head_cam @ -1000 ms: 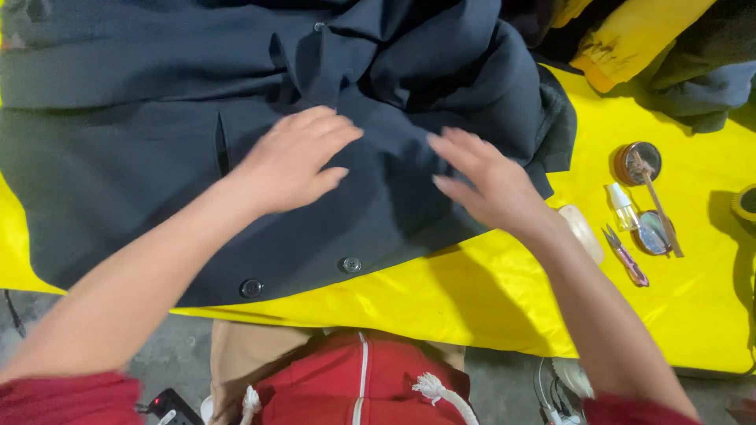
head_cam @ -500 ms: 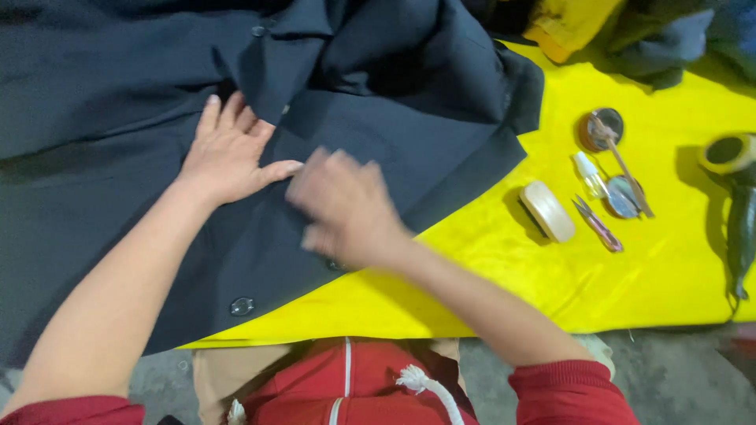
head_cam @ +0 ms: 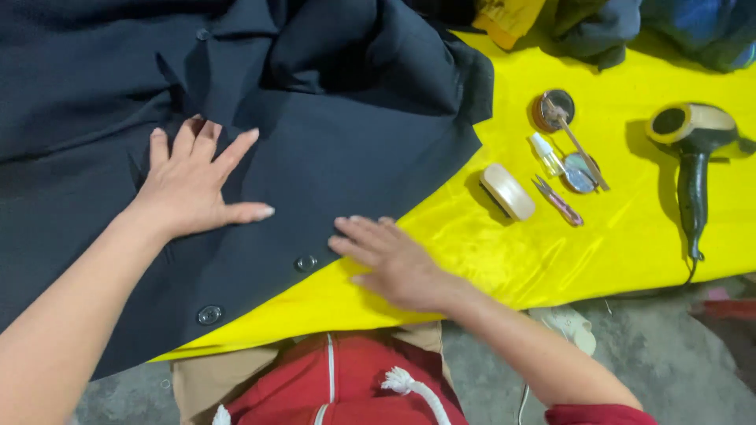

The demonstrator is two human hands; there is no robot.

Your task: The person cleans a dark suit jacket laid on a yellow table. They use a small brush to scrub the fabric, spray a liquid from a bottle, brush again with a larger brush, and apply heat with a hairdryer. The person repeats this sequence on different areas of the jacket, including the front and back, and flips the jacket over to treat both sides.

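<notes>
A dark navy jacket lies spread over a yellow sheet. My left hand rests flat on the jacket's front panel, fingers spread. Flat at the jacket's lower edge lies my right hand, its fingertips just right of a dark button. A second button sits lower left along the same edge. Neither hand holds anything.
On the sheet to the right lie a white tape roll, small pink snips, a small bottle, two round tins and a hair dryer. Bundled clothes sit at the far edge.
My right hand has slid down and right to the jacket's lower edge near the button. My left hand stays flat on the jacket. The view has shifted, showing the hair dryer.
</notes>
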